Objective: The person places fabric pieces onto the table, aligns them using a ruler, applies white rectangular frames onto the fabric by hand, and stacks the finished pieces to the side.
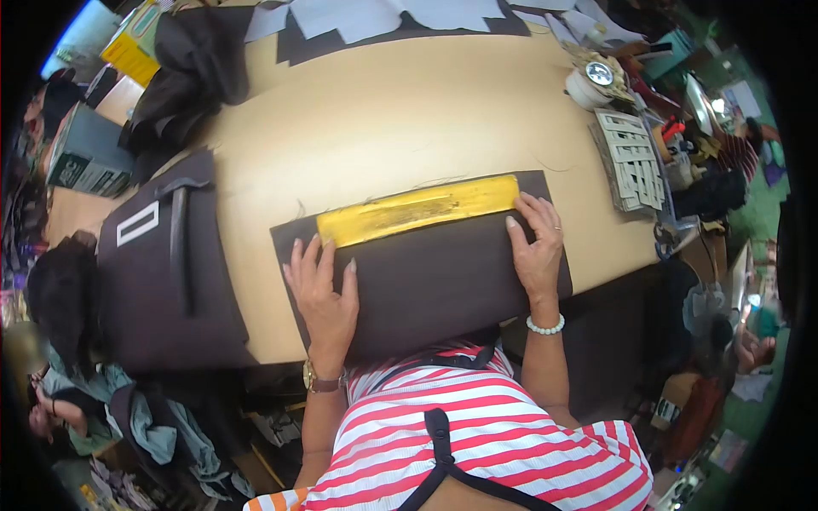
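Observation:
A dark brown sheet (pixel 426 294), maybe leather or fabric, lies at the front edge of the table. Along its far side rests a long yellow strip (pixel 417 209) with dark smudges down its middle. My left hand (pixel 322 298) lies on the sheet with fingers spread, its fingertips at the strip's left end. At the right end, my right hand (pixel 537 247) has its fingertips on the strip's corner and its thumb apart on the sheet. Neither hand is wrapped round anything.
Dark brown pieces (pixel 162 272), one with a white rectangular frame (pixel 138 223), lie stacked at left. Pale slotted templates (pixel 626 162) and a white roll (pixel 586 89) stand at right. Grey-white sheets (pixel 383 17) cover the far edge. A box (pixel 89 153) stands far left.

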Motion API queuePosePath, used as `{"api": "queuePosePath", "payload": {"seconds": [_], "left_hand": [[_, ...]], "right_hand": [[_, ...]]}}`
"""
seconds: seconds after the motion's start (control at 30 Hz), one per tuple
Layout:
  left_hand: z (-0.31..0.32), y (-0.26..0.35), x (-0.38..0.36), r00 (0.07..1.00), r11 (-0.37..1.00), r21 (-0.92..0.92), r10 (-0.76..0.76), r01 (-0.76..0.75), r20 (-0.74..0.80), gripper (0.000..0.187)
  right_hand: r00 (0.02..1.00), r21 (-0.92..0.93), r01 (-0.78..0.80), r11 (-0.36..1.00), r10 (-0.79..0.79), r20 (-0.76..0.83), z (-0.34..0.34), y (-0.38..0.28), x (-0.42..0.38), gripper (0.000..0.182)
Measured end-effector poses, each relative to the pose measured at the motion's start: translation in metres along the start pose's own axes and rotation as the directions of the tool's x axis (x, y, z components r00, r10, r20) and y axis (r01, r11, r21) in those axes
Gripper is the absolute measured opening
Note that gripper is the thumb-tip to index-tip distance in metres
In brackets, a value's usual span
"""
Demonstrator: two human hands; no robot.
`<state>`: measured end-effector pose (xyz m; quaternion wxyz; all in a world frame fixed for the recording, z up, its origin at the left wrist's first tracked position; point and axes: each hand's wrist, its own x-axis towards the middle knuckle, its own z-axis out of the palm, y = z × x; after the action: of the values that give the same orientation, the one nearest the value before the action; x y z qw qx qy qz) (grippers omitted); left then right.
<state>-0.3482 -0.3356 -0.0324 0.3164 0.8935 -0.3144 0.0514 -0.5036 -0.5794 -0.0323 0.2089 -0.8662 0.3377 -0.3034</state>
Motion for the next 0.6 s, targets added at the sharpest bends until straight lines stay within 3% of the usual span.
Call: {"api": "queuePosePath", "payload": {"seconds": [0.6], "left_hand": [[-0.0002,-0.0002,-0.0008,1.000,1.000,0.015,-0.012,0.011,0.020,0.041]], "right_hand": [[1.000,-0.074,0.006,0.997,-0.005,0.007,0.0010,-0.0019,-0.0015,0.031]]}}
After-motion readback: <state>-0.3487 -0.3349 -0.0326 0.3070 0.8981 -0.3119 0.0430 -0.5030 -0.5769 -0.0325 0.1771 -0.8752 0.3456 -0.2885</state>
